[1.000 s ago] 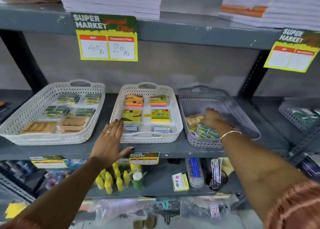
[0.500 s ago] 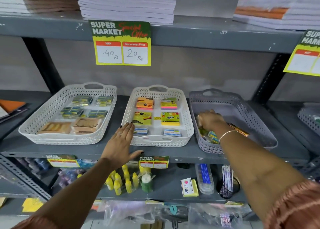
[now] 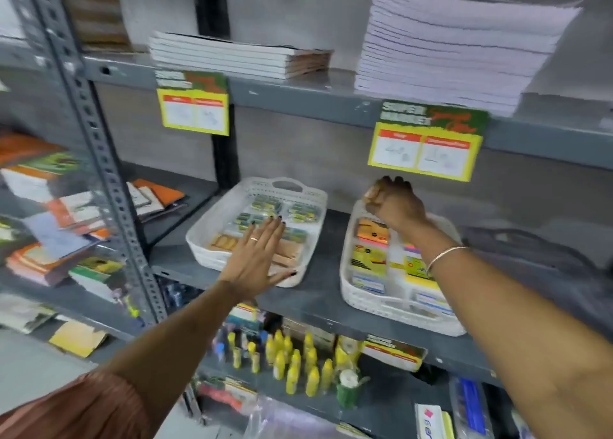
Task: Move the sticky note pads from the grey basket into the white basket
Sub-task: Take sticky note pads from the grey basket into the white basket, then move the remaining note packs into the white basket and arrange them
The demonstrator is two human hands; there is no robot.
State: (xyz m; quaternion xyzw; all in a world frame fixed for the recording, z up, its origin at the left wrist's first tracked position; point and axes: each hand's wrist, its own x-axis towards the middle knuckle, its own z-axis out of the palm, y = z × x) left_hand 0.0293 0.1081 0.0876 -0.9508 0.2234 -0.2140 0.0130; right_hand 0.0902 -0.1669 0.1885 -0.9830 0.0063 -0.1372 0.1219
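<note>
My right hand (image 3: 394, 203) hangs over the far end of the white perforated plastic basket (image 3: 348, 292) that sits right of centre on the grey metal shelf (image 3: 318, 301). Its fingers are curled in tight around something pale that peeks out at the thumb side — too blurred for me to name. A thin silver bangle (image 3: 442, 257) rings that wrist.

Below the hand, the basket holds rows of sticky note pads (image 3: 370, 259) — orange, pink, yellow and small blue-and-white packs laid flat in two columns.

My left hand (image 3: 257, 256) is spread wide and flat, holding nothing, with a ring on one finger. It sits over the near right corner of a second white perforated basket (image 3: 202, 239), to the left, which carries small green-and-yellow packets (image 3: 302, 211) and tan packs (image 3: 222, 242).

The grey basket (image 3: 517, 243) is a dark smear at the right, beyond my right forearm; I cannot tell what lies in it.
</note>
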